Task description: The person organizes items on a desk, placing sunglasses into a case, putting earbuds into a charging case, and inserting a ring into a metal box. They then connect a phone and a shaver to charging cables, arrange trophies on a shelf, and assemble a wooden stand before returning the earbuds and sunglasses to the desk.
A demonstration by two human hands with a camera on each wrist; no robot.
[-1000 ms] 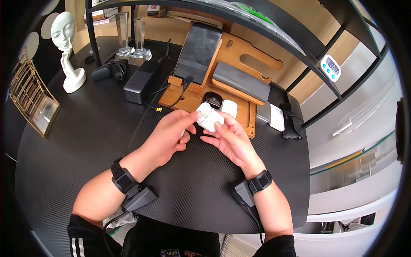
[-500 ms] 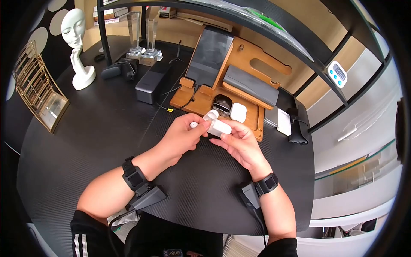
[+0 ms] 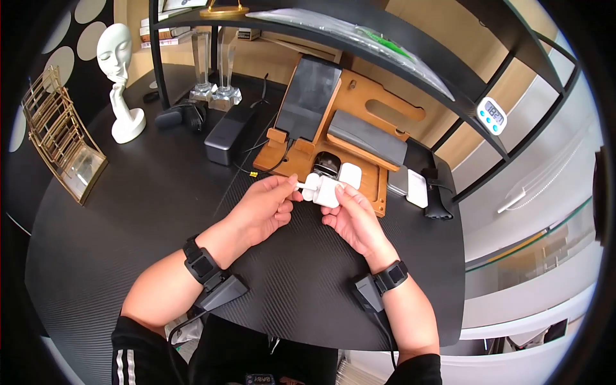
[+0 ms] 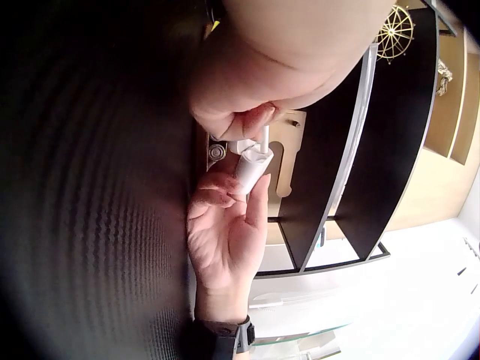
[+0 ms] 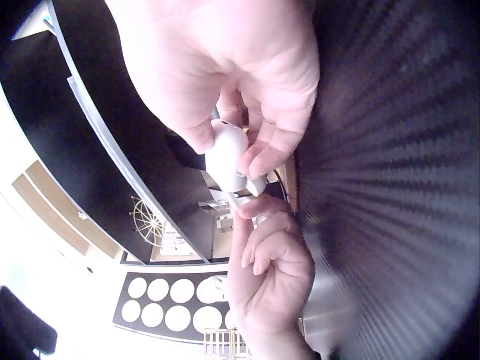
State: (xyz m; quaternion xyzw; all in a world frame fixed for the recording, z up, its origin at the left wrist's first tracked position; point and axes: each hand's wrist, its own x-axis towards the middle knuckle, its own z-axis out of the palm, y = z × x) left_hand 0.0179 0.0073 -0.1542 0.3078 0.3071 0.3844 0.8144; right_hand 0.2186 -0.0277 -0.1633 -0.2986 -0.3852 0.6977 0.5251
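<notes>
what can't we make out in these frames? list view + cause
- Inside of the white earbud case: left wrist view, opening too small and blurred to tell whether anything sits in it.
- Upper end of the white earbud: left wrist view, covered by the left hand.
- Titles on the books: head view, too small.
- Lettered dark item: head view, cut off by the bottom edge.

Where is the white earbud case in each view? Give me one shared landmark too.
Head: white earbud case near the middle, in the right hand's grip.
Left wrist: near the middle, just below the left hand.
Right wrist: near the middle, between the right hand above and the left hand below.
Shared landmark: the black shelf, visible in all three.
</notes>
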